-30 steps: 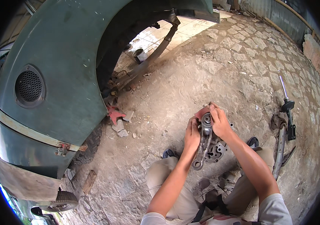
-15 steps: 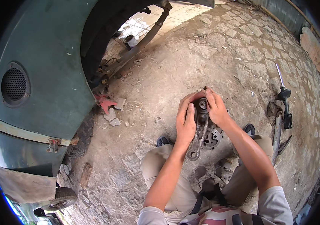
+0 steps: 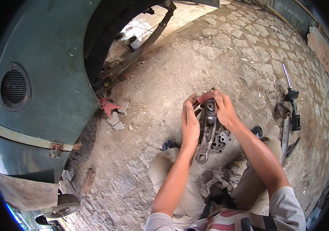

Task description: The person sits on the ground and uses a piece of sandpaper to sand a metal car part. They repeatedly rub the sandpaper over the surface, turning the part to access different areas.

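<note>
A worn metal lever arm [image 3: 207, 133], with a ring-shaped eye at its near end and a round bushing at its far end, stands out between my hands. Around its far end curves a reddish strip [image 3: 206, 97] that looks like sandpaper. My right hand [image 3: 225, 111] has fingers and thumb closed at the strip's right end. On the other side, my left hand [image 3: 190, 119] has its fingers apart beside the strip's left end; whether a fingertip touches it I cannot tell. Beneath the lever arm lies a metal plate with several holes [image 3: 220, 142], partly covered.
A shock absorber [image 3: 292, 95] lies to the right, beside a long metal bar [image 3: 285, 134]. At left stands a green vehicle body [image 3: 49, 77] with an open wheel arch. A red jack stand [image 3: 108, 106] and broken stones [image 3: 115, 120] sit below it. More metal parts [image 3: 230, 173] lie between my legs.
My left hand has loosened from the strip, its fingers now spread, showing more of the reddish strip. The lever arm has shifted slightly to the right.
</note>
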Tool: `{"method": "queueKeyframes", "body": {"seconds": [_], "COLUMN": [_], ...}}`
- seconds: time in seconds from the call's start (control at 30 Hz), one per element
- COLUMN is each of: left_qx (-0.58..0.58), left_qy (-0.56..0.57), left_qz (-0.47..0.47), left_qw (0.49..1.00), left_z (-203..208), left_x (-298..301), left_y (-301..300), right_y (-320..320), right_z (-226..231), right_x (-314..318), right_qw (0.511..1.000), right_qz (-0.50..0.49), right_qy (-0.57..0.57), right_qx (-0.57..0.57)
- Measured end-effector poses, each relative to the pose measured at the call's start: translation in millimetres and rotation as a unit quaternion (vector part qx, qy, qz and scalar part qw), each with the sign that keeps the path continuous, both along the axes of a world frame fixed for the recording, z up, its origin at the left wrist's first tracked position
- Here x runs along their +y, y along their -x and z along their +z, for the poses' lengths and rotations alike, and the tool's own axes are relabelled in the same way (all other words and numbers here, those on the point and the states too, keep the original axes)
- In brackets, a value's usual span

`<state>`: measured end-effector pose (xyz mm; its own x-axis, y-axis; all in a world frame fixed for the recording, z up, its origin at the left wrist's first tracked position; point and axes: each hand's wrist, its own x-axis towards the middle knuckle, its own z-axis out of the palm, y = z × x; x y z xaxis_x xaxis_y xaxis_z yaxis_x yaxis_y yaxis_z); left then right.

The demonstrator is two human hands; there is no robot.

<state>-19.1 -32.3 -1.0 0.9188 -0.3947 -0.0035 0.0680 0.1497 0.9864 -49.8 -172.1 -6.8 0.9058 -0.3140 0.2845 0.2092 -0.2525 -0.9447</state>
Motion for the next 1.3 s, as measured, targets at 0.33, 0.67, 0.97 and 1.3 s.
{"method": "queueKeyframes", "body": {"seconds": [0.33, 0.67, 0.97, 1.3], "left_qx": [-0.023, -0.072, -0.120, -0.077], "left_qy": [-0.014, 0.042, 0.023, 0.034], "left_qz": [-0.023, -0.066, -0.054, -0.039], "left_qw": [0.999, 0.994, 0.991, 0.996], "left_z": [-17.2, 5.9, 3.7, 8.4], "left_x": [-4.7, -2.3, 1.6, -4.5], "left_y": [-8.9, 2.7, -6.0, -0.4], "right_y": [-0.4, -0.7, 6.7, 3.4], "right_z": [-6.7, -9.2, -2.3, 4.5], "right_x": [-1.4, -3.7, -7.6, -3.3], "right_qw": [1.000, 0.999, 0.996, 0.998], "right_qz": [-0.018, -0.034, -0.021, -0.007], "right_qy": [-0.001, 0.028, -0.026, 0.066], "right_qx": [-0.010, -0.006, 0.084, 0.007]}}
